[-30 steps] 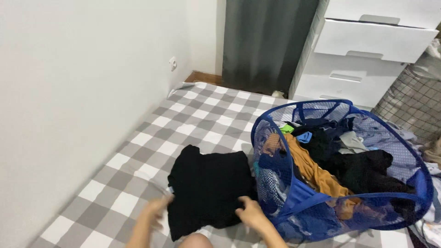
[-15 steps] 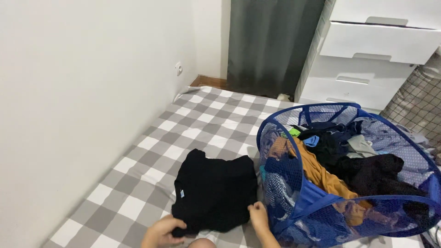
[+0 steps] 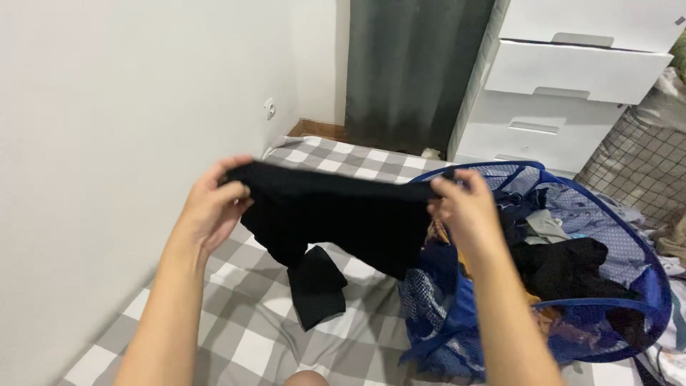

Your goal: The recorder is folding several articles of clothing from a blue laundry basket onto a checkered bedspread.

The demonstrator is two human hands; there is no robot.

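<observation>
I hold a black garment [image 3: 343, 218] up in the air, stretched between both hands. My left hand [image 3: 211, 207] grips its left end and my right hand [image 3: 464, 207] grips its right end. The cloth hangs down in folds, and a lower flap dangles just above the grey-and-white checked bedsheet [image 3: 243, 343]. Right of the garment stands a blue mesh laundry hamper [image 3: 643, 271] filled with dark, mustard and blue clothes; my right hand is over its left rim.
A white wall runs along the left with a socket [image 3: 269, 108]. A dark green curtain [image 3: 411, 71] hangs at the back. A white chest of drawers [image 3: 572, 93] stands behind the hamper, and a wire-grid basket [image 3: 636, 168] sits at the far right.
The black garment lay flat on the sheet with my hands at its near edge. Now both hands have lifted it up and spread it in the air.
</observation>
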